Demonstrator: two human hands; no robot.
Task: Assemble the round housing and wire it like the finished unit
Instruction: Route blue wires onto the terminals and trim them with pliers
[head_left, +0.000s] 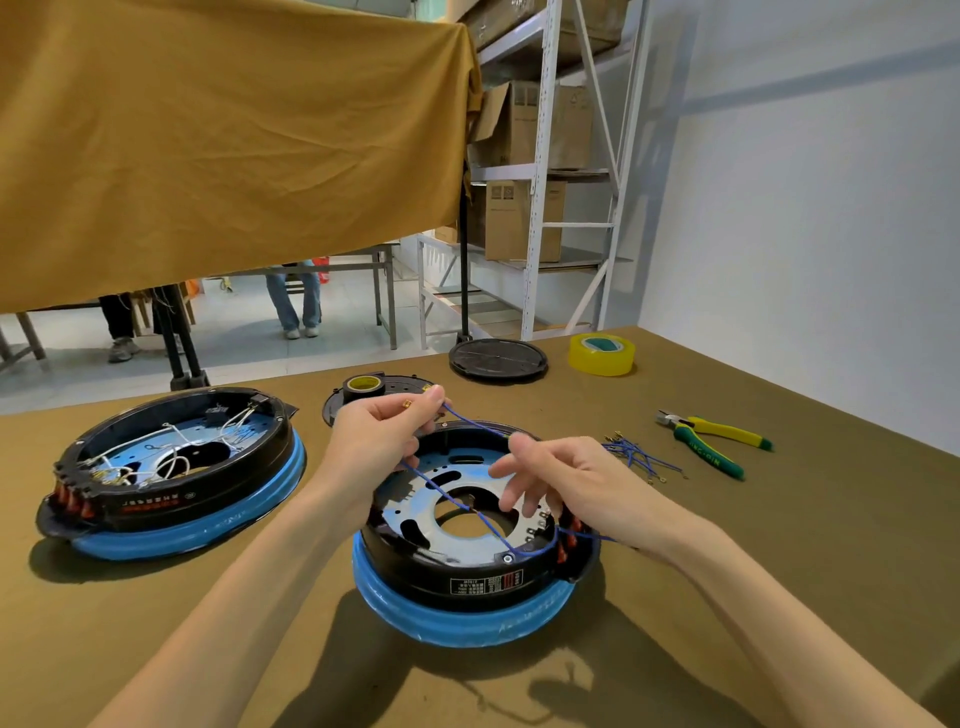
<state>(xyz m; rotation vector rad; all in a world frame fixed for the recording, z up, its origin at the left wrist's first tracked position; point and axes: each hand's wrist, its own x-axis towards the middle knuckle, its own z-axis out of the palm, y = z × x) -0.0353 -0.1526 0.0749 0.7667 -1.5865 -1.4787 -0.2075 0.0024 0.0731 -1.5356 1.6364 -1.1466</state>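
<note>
A round black housing (470, 577) with a blue lower ring and a shiny metal plate inside stands in front of me. My left hand (382, 441) hovers over its far rim and pinches blue wires (462, 501) with brass terminals at their ends. The wires run down across the plate to the housing's right side. My right hand (561, 480) is above the right rim with loosely spread fingers, and a blue wire passes under its palm. The finished unit (166, 473), with white wiring inside, sits at the left.
Loose blue wires (636, 457) and green-yellow pliers (714, 439) lie to the right. At the back are a black plate with a tape roll (363, 387), a black round lid (497, 359) and a yellow tape roll (601, 354). A mustard cloth hangs behind.
</note>
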